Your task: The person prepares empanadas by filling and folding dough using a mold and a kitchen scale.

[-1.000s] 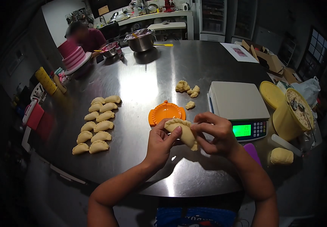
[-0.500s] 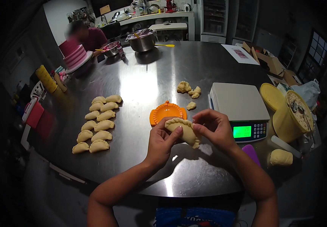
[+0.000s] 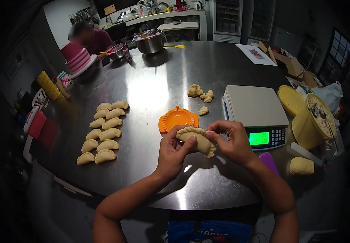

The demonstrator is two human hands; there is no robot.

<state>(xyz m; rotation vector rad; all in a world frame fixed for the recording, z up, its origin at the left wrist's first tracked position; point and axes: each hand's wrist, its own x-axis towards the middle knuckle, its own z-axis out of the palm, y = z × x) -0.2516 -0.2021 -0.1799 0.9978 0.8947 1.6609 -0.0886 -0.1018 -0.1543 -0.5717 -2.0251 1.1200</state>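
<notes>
A half-moon empanada (image 3: 200, 143) of pale raw dough is held above the steel table, its curved edge crimped like a rope. My left hand (image 3: 174, 150) grips its left end, thumb across the front. At the right part of the edge, my right hand (image 3: 232, 141) pinches the dough between thumb and fingers. Just behind lies an orange dough press (image 3: 179, 120), spread open. Several finished empanadas (image 3: 111, 134) rest in two columns to the left. Loose dough scraps (image 3: 195, 90) sit beyond the press.
A digital scale (image 3: 256, 107) stands right, near a yellow tub (image 3: 313, 121) of filling, a dough block (image 3: 301, 166) and a purple scraper (image 3: 268, 163). At the back are a steel pot (image 3: 150, 43), a pink tiered cake (image 3: 77, 60) and another person (image 3: 98, 38).
My right thumb and fingers have closed together on the empanada's edge. The view has shifted slightly; the left hand keeps its hold.
</notes>
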